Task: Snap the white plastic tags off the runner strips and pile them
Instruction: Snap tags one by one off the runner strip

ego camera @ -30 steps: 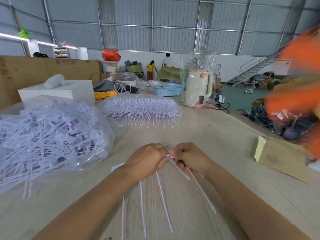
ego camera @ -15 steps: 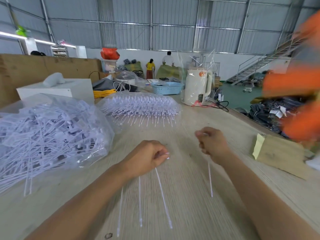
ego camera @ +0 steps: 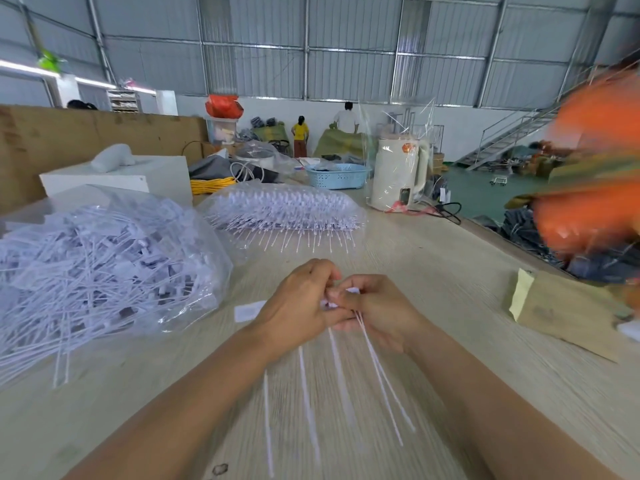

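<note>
My left hand (ego camera: 300, 304) and my right hand (ego camera: 375, 311) meet over the middle of the wooden table (ego camera: 433, 271), fingertips pinched together on the heads of a runner strip of white plastic tags (ego camera: 341, 382). Its thin tails hang toward me and fan out over the tabletop. A clear bag heaped with loose white tags (ego camera: 93, 268) lies at the left. Behind my hands a second clear bag holds neat rows of tag strips (ego camera: 284, 211). A small white slip (ego camera: 248, 310) rests on the table just left of my left hand.
A brown cardboard piece with a yellow note (ego camera: 561, 313) lies at the right. A wrapped white kettle (ego camera: 398, 174), a blue basket (ego camera: 337, 175), a white box (ego camera: 117, 178) and cables stand at the back. A blurred orange shape (ego camera: 595, 174) fills the right edge.
My right hand, which had pulled away to the right with a single tag, has come back and joined my left hand on the strip. The left hand stayed about where it was.
</note>
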